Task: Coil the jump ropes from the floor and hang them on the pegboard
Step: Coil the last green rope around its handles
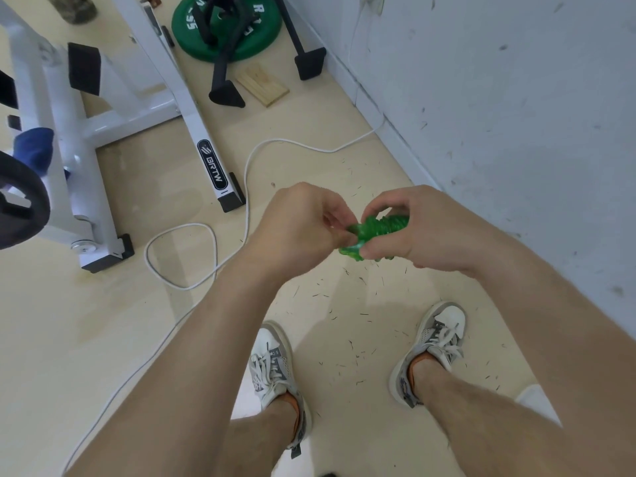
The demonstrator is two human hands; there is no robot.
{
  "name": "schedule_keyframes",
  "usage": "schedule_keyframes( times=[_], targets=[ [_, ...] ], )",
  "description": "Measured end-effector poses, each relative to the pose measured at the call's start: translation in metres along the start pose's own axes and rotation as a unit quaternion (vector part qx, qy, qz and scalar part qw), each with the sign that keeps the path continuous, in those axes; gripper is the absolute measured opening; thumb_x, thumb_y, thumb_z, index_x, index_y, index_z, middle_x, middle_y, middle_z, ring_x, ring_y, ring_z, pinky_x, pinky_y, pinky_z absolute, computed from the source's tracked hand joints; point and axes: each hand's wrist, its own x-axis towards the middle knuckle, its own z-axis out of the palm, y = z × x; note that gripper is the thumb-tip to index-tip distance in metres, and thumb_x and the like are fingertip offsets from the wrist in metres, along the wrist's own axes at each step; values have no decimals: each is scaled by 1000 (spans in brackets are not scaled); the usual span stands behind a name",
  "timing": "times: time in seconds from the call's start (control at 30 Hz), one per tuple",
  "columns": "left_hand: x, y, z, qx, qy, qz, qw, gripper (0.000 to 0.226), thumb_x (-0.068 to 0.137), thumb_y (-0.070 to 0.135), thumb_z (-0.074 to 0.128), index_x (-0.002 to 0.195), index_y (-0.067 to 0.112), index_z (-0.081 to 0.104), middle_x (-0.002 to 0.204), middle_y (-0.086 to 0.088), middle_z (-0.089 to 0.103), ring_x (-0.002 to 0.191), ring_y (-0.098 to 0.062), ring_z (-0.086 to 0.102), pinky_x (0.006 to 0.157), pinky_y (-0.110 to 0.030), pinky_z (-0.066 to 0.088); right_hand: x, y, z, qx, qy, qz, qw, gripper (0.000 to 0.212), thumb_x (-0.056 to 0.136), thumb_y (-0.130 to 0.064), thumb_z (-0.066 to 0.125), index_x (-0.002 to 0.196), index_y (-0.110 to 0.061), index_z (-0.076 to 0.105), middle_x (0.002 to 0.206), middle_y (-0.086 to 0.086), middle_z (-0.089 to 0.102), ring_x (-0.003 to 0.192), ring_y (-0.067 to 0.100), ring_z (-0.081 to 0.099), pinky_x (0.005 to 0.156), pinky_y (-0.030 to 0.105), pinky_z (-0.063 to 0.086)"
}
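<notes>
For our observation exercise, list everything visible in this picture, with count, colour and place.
green jump rope: one, green, bundled, held between both grips
white cord: one, white, looping over the floor towards the wall
weight plate: one, green, floor, top centre
wooden block: one, pale wood, floor beside the plate
machine frame: one, white, left side
shoes: two, white-grey, bottom centre
left grip: one, bare hand, pinching the rope
right grip: one, bare hand, curled round the rope
</notes>
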Motion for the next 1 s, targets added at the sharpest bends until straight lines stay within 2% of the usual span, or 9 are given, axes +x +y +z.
schedule_keyframes(
  times=[0.1, 0.17, 0.23, 0.4, 0.5, 0.57, 0.7, 0.83, 1.0],
  targets=[
    [1, -7, -2, -231, -11, -55, 971, 14, 78, 10, 77, 80, 24, 74, 80, 0, 70, 74, -4, 62, 76, -19, 53, -2, -3, -5, 69, 4, 6, 998, 29, 69, -31, 83, 93, -36, 68, 94, -5, 69, 78, 13, 64, 56, 25, 51],
    [1, -9, -5, -406, -50, -70, 910, 16, 84, 11, 71, 100, 15, 71, 90, -8, 72, 83, -14, 68, 78, -28, 56, -3, -4, -11, 139, 11, 11, 990, 29, 72, -29, 80, 97, -36, 68, 93, -9, 72, 76, 6, 65, 54, 22, 50],
    [2, -11, -7, -484, -66, -60, 870, 29, 79, 11, 74, 106, 13, 66, 91, -6, 73, 84, -17, 69, 76, -26, 54, -3, -4, -17, 200, 15, 19, 979, 31, 73, -29, 78, 102, -35, 68, 90, -10, 73, 71, 3, 66, 55, 23, 51],
    [3, -1, 0, -414, 33, -26, 909, 20, 71, -1, 77, 82, 14, 70, 70, -1, 72, 68, -11, 67, 69, -21, 52, -3, 2, -21, 319, -32, 13, 947, 36, 76, -23, 76, 111, -26, 69, 88, -2, 69, 69, 10, 61, 51, 25, 48],
    [3, -3, 5, -231, 73, 14, 970, 31, 81, -4, 69, 74, 25, 68, 66, 9, 67, 65, -4, 62, 67, -18, 51, -4, 3, -20, 376, -39, -15, 926, 37, 70, -25, 69, 107, -25, 69, 87, 2, 69, 68, 12, 61, 49, 26, 47],
    [5, -6, 10, -125, 100, 25, 987, 37, 82, -9, 57, 73, 27, 61, 68, 11, 63, 67, -7, 59, 67, -21, 49, -4, 4, -13, 376, -57, -32, 924, 30, 70, -24, 69, 100, -28, 71, 87, 3, 68, 69, 14, 60, 45, 25, 45],
    [9, -10, 15, -205, 92, -38, 974, 20, 81, -10, 46, 83, 4, 60, 70, -3, 60, 65, -16, 56, 65, -29, 47, -4, 1, -5, 341, -90, -64, 933, 32, 68, -25, 77, 99, -31, 72, 90, 1, 68, 72, 14, 60, 44, 24, 45],
    [4, -16, -4, -360, -44, -53, 930, 20, 66, 1, 52, 64, 15, 65, 72, -7, 62, 71, -15, 59, 65, -24, 47, -9, 5, -24, 236, -69, -88, 965, 35, 69, -27, 77, 103, -32, 70, 93, -4, 71, 76, 10, 64, 53, 24, 51],
    [-1, -11, -15, -603, -128, 10, 788, 17, 55, 3, 46, 56, 14, 59, 89, -5, 60, 86, -19, 58, 66, -24, 43, -10, 11, -35, 241, -68, -97, 963, 42, 62, -22, 83, 101, -32, 69, 97, -2, 71, 82, 12, 67, 64, 27, 56]
  ],
)
